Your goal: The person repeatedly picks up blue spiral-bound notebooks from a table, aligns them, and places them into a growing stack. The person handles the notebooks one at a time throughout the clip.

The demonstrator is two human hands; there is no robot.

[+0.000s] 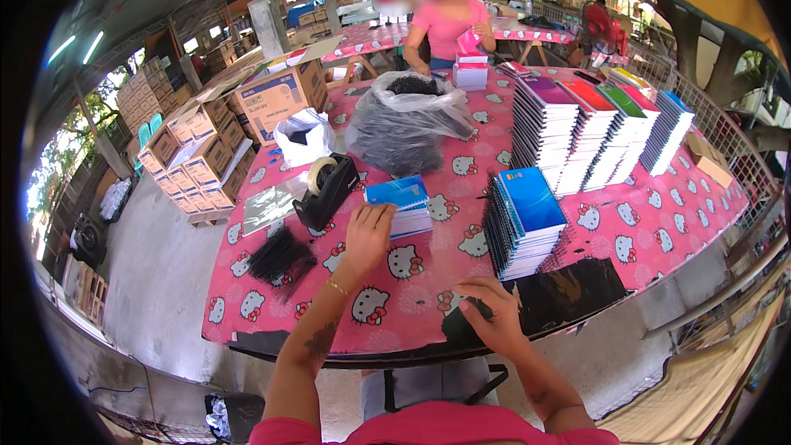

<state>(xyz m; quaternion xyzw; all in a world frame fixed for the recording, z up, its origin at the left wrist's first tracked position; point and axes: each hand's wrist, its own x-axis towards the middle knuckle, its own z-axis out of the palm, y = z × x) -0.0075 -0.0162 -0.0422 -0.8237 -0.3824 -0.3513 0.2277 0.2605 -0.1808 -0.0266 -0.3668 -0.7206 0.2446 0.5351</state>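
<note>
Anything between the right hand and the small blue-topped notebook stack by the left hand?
Nothing visible; only pink patterned tablecloth lies between the right hand and the small notebook stack. The left hand is at its left edge; the taller blue-topped stack stands right of that line.

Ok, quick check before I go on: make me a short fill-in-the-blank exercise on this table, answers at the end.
1. The left hand is at a small stack of notebooks whose top cover is ____.
2. The tape dispenser has a ____ body.
3. The tablecloth is mainly ____.
4. The hand farther from that small stack is the ____ one.

Missing words: blue; black; pink; right.
</note>
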